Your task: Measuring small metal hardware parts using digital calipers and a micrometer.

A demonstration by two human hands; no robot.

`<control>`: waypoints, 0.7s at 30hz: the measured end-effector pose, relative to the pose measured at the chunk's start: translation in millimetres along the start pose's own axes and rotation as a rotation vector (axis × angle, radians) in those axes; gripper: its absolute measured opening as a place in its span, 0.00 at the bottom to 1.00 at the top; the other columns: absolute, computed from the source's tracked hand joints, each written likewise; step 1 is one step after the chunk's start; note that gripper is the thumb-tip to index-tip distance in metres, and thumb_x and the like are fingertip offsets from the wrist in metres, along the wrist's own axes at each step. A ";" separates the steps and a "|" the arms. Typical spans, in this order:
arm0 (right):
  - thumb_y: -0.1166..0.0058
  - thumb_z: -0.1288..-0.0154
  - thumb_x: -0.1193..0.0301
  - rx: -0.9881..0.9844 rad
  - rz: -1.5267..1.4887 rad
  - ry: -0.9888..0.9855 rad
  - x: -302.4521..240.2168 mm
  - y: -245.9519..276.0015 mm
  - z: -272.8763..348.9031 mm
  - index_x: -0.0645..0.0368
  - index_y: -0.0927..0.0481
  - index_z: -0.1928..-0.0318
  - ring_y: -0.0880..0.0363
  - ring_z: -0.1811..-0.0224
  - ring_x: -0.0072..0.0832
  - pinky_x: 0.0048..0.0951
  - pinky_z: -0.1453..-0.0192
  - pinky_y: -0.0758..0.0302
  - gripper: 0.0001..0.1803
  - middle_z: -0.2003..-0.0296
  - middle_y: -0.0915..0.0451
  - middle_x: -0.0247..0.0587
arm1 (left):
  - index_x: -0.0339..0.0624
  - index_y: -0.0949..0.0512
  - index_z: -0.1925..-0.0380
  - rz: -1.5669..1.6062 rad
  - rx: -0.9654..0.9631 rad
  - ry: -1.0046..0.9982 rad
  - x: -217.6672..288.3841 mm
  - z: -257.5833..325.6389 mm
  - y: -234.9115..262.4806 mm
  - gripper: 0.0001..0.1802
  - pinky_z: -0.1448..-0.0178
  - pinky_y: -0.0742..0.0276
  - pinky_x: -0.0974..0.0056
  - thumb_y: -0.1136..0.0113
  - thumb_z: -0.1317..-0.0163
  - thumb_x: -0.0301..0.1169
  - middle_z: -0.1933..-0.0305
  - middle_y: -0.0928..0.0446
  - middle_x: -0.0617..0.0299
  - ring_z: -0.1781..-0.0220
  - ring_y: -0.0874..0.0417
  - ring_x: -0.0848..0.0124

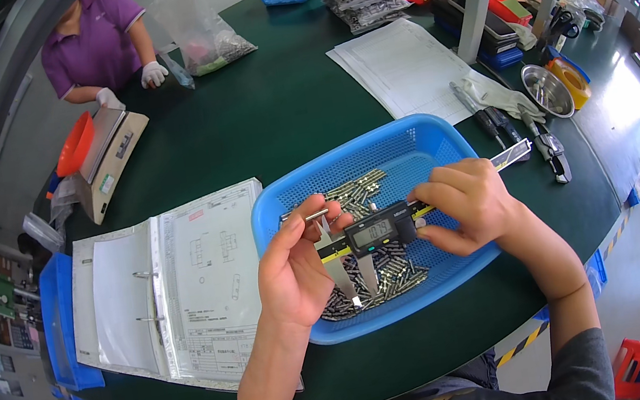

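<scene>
Calipers [378, 233] hover right over the blue basket [417, 133] of metal pins, so parts stay handy. Left hand [297, 273] pinches one pin [314, 215] at the jaws; right hand [472, 203] grips the slider.

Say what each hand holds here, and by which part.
The left hand pinches a small metal pin between thumb and forefinger. The right hand grips a digital caliper by its beam, beside the display.
</scene>
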State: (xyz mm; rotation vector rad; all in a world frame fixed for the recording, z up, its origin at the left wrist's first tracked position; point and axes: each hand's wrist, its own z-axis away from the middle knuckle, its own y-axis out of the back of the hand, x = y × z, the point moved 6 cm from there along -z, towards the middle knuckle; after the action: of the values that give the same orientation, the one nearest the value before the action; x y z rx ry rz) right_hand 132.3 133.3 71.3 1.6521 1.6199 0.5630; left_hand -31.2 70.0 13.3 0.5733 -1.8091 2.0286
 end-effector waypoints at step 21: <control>0.41 0.60 0.60 0.054 0.068 -0.001 1.5 0.4 -1.1 0.59 0.28 0.73 0.34 0.88 0.29 0.26 0.85 0.39 0.17 0.85 0.37 0.33 | 0.41 0.27 0.62 0.029 0.006 0.007 -1.7 -1.6 3.2 0.11 0.56 0.28 0.63 0.55 0.41 0.32 0.61 0.26 0.58 0.54 0.27 0.65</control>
State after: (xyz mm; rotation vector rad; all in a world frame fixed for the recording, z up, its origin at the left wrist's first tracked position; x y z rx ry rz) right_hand 131.9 134.9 72.0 1.7516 1.5962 0.5570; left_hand -31.6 71.2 9.6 0.5435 -1.8185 2.0527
